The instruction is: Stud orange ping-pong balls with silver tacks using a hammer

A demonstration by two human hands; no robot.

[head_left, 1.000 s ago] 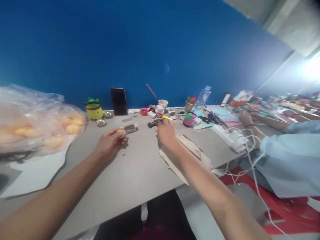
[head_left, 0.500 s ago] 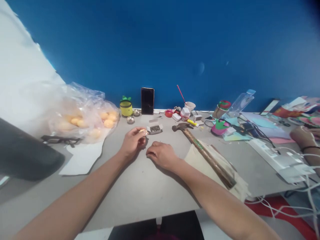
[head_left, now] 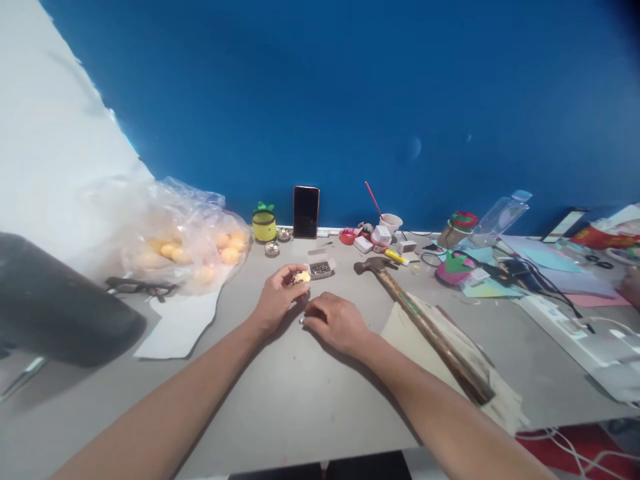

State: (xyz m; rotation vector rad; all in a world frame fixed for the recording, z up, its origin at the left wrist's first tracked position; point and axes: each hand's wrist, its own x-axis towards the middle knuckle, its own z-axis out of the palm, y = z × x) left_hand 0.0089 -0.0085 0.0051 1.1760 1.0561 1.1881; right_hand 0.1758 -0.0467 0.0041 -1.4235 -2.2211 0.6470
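Observation:
My left hand (head_left: pixel 280 297) is closed round a small yellow-orange ball (head_left: pixel 302 277) partly covered with shiny metal tacks. Close beside it, my right hand (head_left: pixel 340 323) rests low over the table with fingers bent. A small silvery tack (head_left: pixel 302 321) shows at its thumb and fingertips. Just beyond the left hand sits an opened small box (head_left: pixel 321 269) full of metal tacks. A claw hammer (head_left: pixel 417 310) with a worn wooden handle lies on a cream cloth (head_left: pixel 407 333) to the right. Two silvery studded balls (head_left: pixel 272 249) stand further back.
At left are a plastic bag of orange balls (head_left: pixel 185 250), glasses (head_left: pixel 143 288), white paper (head_left: pixel 175 327) and a dark cylinder (head_left: pixel 65 307). A phone (head_left: pixel 306 212) leans against the wall. Papers, a bottle (head_left: pixel 503 217) and a power strip (head_left: pixel 565 333) lie right.
My right hand has left the hammer and come over beside my left hand, down at the small tack. The view has swung left. My left hand still keeps the ball.

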